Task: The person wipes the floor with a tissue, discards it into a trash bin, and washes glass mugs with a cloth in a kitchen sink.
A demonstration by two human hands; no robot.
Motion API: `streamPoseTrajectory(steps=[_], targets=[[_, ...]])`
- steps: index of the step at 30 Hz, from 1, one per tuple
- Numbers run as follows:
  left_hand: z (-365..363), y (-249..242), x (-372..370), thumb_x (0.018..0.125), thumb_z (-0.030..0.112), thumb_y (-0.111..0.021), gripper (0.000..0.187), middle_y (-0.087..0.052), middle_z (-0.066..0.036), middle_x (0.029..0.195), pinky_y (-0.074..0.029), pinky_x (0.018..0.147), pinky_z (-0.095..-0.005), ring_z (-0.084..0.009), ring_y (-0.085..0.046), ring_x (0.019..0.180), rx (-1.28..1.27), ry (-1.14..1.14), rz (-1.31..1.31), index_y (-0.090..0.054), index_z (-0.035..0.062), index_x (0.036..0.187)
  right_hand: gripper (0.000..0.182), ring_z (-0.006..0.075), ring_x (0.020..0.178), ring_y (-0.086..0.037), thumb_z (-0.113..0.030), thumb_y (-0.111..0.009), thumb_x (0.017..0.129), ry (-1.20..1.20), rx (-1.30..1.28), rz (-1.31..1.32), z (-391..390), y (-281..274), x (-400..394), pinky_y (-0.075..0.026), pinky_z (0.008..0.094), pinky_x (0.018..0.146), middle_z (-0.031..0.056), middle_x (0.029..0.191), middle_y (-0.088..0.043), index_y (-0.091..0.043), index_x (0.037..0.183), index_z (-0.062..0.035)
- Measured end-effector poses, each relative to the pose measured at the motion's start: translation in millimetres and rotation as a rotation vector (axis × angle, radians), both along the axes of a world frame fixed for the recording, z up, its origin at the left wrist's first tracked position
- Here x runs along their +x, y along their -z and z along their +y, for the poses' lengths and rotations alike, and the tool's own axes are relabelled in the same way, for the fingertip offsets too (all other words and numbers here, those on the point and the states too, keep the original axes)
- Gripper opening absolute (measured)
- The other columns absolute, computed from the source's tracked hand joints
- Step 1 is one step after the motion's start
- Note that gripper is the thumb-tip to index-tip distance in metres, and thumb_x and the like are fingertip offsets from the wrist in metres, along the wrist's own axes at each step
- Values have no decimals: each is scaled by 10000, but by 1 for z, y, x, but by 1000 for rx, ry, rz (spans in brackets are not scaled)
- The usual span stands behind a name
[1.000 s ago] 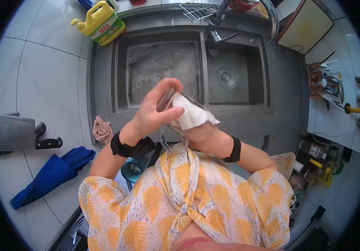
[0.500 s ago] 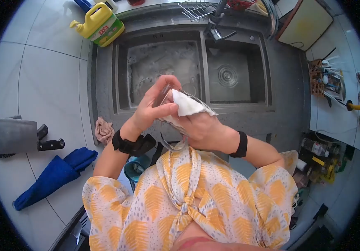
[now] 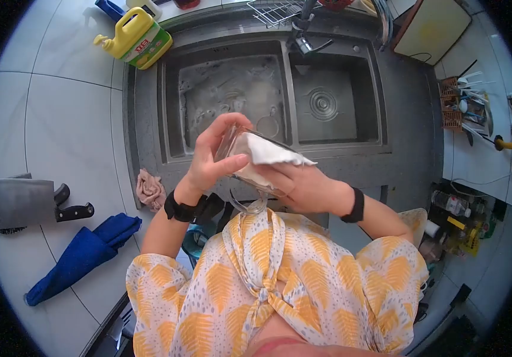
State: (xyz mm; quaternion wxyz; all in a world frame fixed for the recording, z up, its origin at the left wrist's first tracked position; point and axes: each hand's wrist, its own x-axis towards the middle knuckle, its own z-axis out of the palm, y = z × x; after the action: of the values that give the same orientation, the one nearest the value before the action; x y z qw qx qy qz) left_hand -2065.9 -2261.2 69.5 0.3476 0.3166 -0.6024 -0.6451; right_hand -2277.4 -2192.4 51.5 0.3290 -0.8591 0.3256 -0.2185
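Observation:
A clear glass vessel (image 3: 227, 143) with a curved handle is tilted in front of my chest, near the front edge of the sink. My left hand (image 3: 214, 152) grips it around its base end, thumb and fingers on opposite sides. My right hand (image 3: 306, 187) holds a white cloth (image 3: 268, 150) and reaches with it into the vessel's opening; its fingertips show through the glass and cloth only in part. Behind the hands lies the left sink basin (image 3: 226, 89), holding cloudy water with items under it that are hard to make out.
The right basin (image 3: 324, 107) has a round drain. A yellow bottle (image 3: 140, 41) stands at the back left. Cleavers (image 3: 24, 202), a blue cloth (image 3: 83, 256) and a pinkish rag (image 3: 150, 189) lie at left. Utensil baskets (image 3: 451, 104) stand at right.
The glass vessel has turned slightly, so more of its side shows. My right hand and the white cloth have shifted a little to the right, and the right elbow has moved outward.

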Motion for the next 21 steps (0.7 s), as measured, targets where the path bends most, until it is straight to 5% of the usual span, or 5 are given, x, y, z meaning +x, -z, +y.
streamPoseTrajectory(steps=[2,4,8,16,21], targets=[[0,3,4,670,237,-683,535,-491,-43,1007,-354,810,-229,-116,-464,919,32,-28,14,-461,16,1103,657,337,1158,-432,-151,-631,733,-22,68,-31,11,-8,-7,-409,390,903,180,1242,-441,-317,1289,5],[-1,5,6,655,233,-684,549,-467,-68,1053,-353,826,-257,-140,-449,955,-127,-63,64,-459,16,1106,711,242,1231,-370,-254,-616,794,118,1031,-979,24,-11,-8,-430,348,850,126,1332,-379,-241,1352,-23],[-2,-1,-4,650,238,-678,551,-433,-87,1091,-349,838,-271,-157,-432,983,-222,-7,94,-461,20,1107,813,176,1247,-333,-332,-603,804,-54,1391,-1248,6,-5,-16,-416,192,622,91,1401,-274,-121,1398,-55],[15,-13,-22,653,393,-667,633,-399,-129,1080,-333,861,-301,-192,-405,981,-52,40,129,-384,52,1104,761,163,1206,-360,-305,-568,812,-147,1156,-1046,-3,-36,2,-296,280,973,124,1325,-340,-173,1357,49],[9,-14,-17,655,236,-642,558,-389,-107,1052,-316,847,-289,-178,-395,958,-252,59,130,-400,30,1114,727,151,1143,-398,-316,-602,786,-149,1128,-1017,-8,-26,2,-327,268,922,106,1257,-400,-268,1318,49]])
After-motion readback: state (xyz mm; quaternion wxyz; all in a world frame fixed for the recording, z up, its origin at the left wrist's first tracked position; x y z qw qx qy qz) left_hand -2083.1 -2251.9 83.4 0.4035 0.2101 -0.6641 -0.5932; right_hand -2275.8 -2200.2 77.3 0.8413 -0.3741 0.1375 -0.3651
